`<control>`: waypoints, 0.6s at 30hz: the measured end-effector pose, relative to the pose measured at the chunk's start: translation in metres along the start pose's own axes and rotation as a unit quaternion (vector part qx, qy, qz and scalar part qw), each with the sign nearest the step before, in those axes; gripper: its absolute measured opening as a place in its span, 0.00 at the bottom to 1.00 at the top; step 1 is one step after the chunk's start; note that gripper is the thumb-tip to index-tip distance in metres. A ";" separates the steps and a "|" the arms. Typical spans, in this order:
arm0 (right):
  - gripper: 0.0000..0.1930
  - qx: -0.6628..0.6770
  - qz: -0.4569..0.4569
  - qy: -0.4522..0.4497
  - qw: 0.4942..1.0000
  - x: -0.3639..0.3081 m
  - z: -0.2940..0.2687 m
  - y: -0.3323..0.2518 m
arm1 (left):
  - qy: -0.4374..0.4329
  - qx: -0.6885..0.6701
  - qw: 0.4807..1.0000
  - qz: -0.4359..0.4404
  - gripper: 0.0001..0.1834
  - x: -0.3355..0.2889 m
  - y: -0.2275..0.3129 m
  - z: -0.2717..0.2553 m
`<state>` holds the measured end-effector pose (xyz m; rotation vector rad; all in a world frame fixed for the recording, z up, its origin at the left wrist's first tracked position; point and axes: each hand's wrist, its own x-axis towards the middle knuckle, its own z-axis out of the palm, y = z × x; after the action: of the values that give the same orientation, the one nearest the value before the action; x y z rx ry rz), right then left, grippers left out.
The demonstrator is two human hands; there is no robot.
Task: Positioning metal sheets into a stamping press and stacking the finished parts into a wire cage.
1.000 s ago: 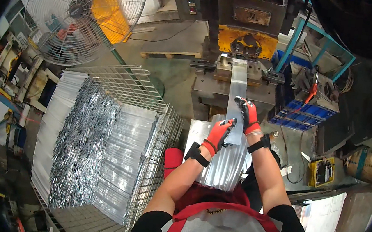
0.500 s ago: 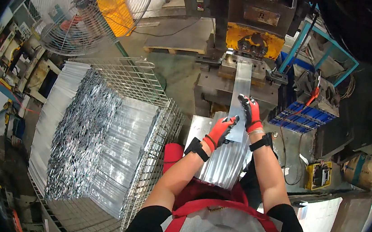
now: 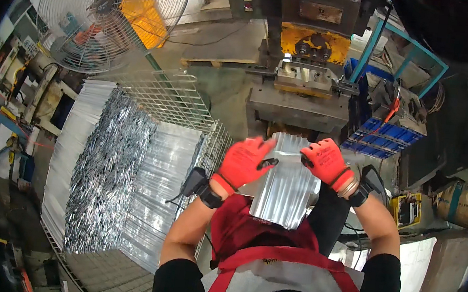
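A stack of long, shiny metal strips (image 3: 283, 194) lies in front of my body, reaching from my lap toward the press. My left hand (image 3: 245, 161), in a red glove with dark fingertips, is at the stack's left edge with thumb and fingers apart. Across from it, my right hand (image 3: 326, 161), gloved alike, has its fingers curled and closed on the edge of a strip at the stack's upper right. Its fingertips are partly hidden. Beyond my hands, the press die (image 3: 304, 76) shows no strip on it.
A wire-mesh cage (image 3: 214, 144) at left holds many metal strips (image 3: 108, 173). Behind it stands a large fan (image 3: 109, 4). Blue crates (image 3: 381, 133) with tools are right of the press (image 3: 322, 13). A yellow bin (image 3: 408, 210) sits at the right.
The strip that lay from the die to my hands is off the die. Both hands have drawn back toward me and spread apart to either side of the stack; my left hand has opened.
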<state>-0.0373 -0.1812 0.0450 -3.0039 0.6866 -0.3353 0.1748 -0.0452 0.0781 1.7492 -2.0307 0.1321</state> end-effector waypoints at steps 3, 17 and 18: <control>0.12 0.168 0.154 0.066 0.972 -0.004 0.017 0.022 | 0.191 -0.098 0.974 -0.077 0.32 0.013 -0.006 -0.001; 0.05 0.660 0.266 0.254 0.655 0.095 0.104 0.083 | -0.088 -0.859 0.401 -0.306 0.20 0.038 0.010 0.140; 0.06 0.651 0.259 0.244 0.671 0.097 0.102 0.084 | -0.122 -0.870 0.365 -0.309 0.20 0.044 0.004 0.142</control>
<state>0.0344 -0.2996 -0.0430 -1.2719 0.7690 -1.0289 0.1282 -0.1351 -0.0301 0.6309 -0.3345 -1.8189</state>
